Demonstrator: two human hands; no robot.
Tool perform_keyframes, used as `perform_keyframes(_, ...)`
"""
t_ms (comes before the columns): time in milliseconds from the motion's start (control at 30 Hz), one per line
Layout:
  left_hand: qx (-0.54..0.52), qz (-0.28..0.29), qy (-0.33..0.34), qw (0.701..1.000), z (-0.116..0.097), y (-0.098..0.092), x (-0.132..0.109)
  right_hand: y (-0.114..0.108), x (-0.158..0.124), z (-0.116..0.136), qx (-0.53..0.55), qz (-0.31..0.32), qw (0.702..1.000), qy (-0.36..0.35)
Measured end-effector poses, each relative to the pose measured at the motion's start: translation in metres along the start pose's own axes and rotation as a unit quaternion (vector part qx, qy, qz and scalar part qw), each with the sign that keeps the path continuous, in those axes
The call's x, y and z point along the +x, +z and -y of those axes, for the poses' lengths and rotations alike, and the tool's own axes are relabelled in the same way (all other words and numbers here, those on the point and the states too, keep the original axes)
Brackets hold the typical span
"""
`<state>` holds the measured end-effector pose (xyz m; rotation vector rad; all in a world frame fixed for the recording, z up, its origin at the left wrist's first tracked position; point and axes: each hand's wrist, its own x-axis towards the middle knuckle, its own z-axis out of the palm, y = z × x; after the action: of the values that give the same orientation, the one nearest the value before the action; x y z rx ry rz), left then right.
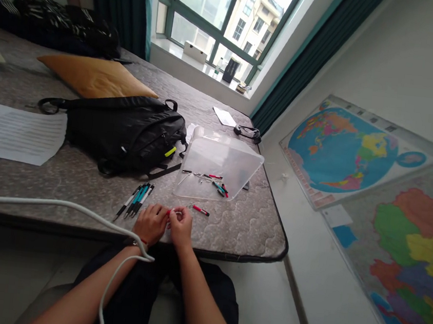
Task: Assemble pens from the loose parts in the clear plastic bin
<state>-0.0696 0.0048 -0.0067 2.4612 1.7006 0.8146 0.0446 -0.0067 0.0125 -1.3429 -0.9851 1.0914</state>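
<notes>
My left hand (150,223) and my right hand (181,225) meet at the near edge of the mattress, fingers closed and almost touching. Between their fingertips shows a bit of a red pen part (168,212); the rest of it is hidden by the fingers. Just beyond my right hand lies a red and black pen piece (200,210). To the left of my left hand, several pens (135,200) in white, black and teal lie side by side. A clear plastic box (220,157) stands beyond the hands, with loose pen parts (214,181) in it.
A black backpack (127,132) lies left of the box, with a yellow-brown envelope (97,77) behind it and printed sheets (14,133) at the left. A white cable (61,203) crosses over my left wrist. Headphones (247,133) lie near the far right edge.
</notes>
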Motion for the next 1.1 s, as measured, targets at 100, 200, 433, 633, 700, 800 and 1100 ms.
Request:
perform_keyframes(100,0.0,-0.005,0.0,1.0,0.001,0.002,0.0,0.002,0.0,-0.001,-0.053,-0.018,0.998,-0.026)
perform_keyframes(200,0.004,-0.002,0.0,1.0,0.001,0.0,0.001,0.003,-0.002,0.001,-0.082,-0.031,0.995,-0.047)
perform_keyframes(433,0.0,0.002,-0.002,1.0,0.0,-0.002,0.001,0.005,-0.007,-0.001,-0.07,-0.034,0.996,-0.034)
perform_keyframes(633,-0.006,0.009,-0.006,1.0,0.001,-0.003,0.0,0.006,-0.009,0.002,-0.046,-0.038,0.997,-0.056)
perform_keyframes(700,-0.006,0.012,-0.008,1.0,0.0,-0.004,0.0,0.004,-0.01,0.004,-0.042,-0.032,0.997,-0.053)
perform_keyframes(800,-0.003,0.014,-0.012,1.0,-0.001,-0.005,0.0,0.003,-0.013,0.006,-0.034,-0.013,0.998,-0.041)
perform_keyframes(1100,-0.025,-0.016,-0.015,0.999,-0.002,-0.005,0.001,-0.055,0.017,0.029,-0.283,0.005,0.951,-0.124)
